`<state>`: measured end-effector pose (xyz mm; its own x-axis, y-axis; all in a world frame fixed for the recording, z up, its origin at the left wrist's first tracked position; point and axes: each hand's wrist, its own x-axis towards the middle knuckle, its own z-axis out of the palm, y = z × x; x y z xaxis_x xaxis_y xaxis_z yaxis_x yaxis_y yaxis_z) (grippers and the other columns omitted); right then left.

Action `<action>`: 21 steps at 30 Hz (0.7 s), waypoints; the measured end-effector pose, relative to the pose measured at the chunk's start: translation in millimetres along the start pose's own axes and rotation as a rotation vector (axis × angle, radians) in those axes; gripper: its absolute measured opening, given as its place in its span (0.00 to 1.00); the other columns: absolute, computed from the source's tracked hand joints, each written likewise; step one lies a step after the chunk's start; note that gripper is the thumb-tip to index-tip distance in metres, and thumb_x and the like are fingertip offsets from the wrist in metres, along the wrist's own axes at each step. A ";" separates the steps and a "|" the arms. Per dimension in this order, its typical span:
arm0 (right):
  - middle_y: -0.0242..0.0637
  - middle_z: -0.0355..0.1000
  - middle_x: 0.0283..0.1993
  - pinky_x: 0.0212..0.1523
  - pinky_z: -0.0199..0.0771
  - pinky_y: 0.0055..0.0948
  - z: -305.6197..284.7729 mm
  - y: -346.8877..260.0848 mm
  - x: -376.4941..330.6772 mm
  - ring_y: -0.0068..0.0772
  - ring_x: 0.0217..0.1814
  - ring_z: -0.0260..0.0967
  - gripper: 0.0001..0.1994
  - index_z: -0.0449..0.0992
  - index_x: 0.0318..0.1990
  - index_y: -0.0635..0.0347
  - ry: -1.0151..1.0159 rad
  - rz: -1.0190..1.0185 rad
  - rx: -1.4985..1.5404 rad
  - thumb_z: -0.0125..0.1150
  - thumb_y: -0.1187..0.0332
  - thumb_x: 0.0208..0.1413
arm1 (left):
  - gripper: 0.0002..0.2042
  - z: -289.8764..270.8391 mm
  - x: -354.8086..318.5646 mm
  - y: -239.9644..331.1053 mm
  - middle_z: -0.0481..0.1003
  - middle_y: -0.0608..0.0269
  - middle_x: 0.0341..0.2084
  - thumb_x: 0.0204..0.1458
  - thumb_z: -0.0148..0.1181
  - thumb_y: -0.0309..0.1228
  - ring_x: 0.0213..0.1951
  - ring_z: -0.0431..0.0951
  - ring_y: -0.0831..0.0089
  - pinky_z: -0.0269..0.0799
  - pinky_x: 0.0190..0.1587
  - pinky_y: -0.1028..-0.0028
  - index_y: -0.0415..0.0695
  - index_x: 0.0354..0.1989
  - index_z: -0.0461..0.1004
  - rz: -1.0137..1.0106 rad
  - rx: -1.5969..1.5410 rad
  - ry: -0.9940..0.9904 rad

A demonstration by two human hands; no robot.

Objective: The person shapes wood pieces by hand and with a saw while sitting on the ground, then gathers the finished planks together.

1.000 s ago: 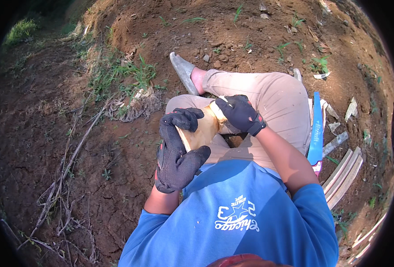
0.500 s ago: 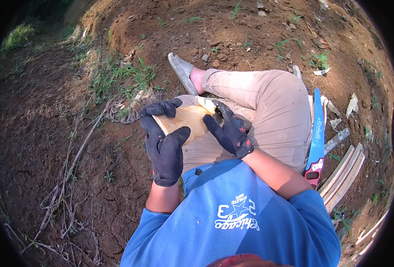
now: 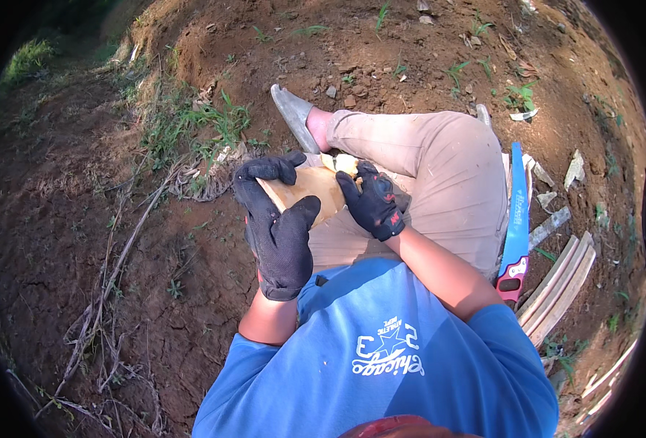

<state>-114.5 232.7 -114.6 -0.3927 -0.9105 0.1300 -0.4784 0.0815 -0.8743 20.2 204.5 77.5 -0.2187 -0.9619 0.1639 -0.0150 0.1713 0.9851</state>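
Over my lap is a flat, pale tan piece that looks like wood [image 3: 310,191], tilted, its edge toward my left palm. My left hand [image 3: 277,232], in a black glove, grips its left end, with fingers over the far side and thumb on the near side. A crumpled, pale yellow piece [image 3: 346,163] lies against the far right edge. My right hand [image 3: 375,206], also gloved in black, is closed around that crumpled piece, its thumb near the wood's right end. Its other fingertips are partly hidden.
A handsaw with a blue blade [image 3: 517,212] and red handle lies right of my bent leg [image 3: 458,168]. Beside it are several curved pale strips [image 3: 560,285] on brown soil. Dry stalks [image 3: 115,285] and grass [image 3: 217,124] are at the left.
Both hands and the wooden piece have shifted slightly right. The crumpled piece shows more fully past my right fingers, and my right hand has turned a little.
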 end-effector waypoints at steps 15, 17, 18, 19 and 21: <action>0.56 0.81 0.53 0.56 0.77 0.53 -4.3 -1.3 -4.3 0.60 0.53 0.79 0.20 0.81 0.56 0.60 -0.121 -0.034 0.081 0.54 0.54 0.73 | 0.26 -9.2 21.4 -4.0 0.66 0.60 0.43 0.41 0.56 0.23 0.59 0.73 0.53 0.63 0.69 0.54 0.45 0.53 0.63 -0.032 -0.052 0.054; 0.57 0.82 0.49 0.54 0.77 0.53 -2.5 3.5 1.4 0.62 0.51 0.79 0.20 0.82 0.53 0.60 -0.134 0.008 0.035 0.53 0.53 0.73 | 0.25 -4.0 21.6 -3.7 0.66 0.59 0.43 0.41 0.56 0.24 0.59 0.73 0.53 0.63 0.68 0.54 0.45 0.53 0.63 -0.028 -0.032 0.035; 0.58 0.82 0.48 0.52 0.77 0.54 -1.3 6.6 6.0 0.62 0.49 0.79 0.21 0.83 0.52 0.61 -0.141 0.028 0.012 0.53 0.52 0.73 | 0.25 -2.0 21.6 -4.0 0.66 0.59 0.43 0.42 0.56 0.24 0.59 0.73 0.53 0.63 0.68 0.54 0.45 0.53 0.63 -0.026 -0.022 0.026; 0.59 0.82 0.44 0.48 0.78 0.56 2.3 9.0 11.5 0.65 0.44 0.79 0.23 0.83 0.48 0.62 -0.118 0.014 0.011 0.52 0.49 0.73 | 0.25 -2.5 23.3 -4.7 0.66 0.59 0.43 0.42 0.56 0.24 0.59 0.73 0.53 0.63 0.68 0.54 0.45 0.53 0.63 -0.028 -0.022 0.032; 0.59 0.81 0.42 0.45 0.77 0.58 5.6 13.5 14.1 0.66 0.42 0.79 0.25 0.84 0.47 0.62 -0.147 0.048 0.000 0.51 0.48 0.73 | 0.24 -5.9 27.2 -6.3 0.67 0.59 0.43 0.42 0.56 0.24 0.59 0.73 0.53 0.63 0.68 0.53 0.45 0.53 0.63 -0.030 -0.021 0.043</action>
<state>-122.0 218.7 -127.2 -0.2958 -0.9551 0.0183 -0.4615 0.1261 -0.8781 20.1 176.0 76.0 -0.1759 -0.9750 0.1359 -0.0002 0.1381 0.9904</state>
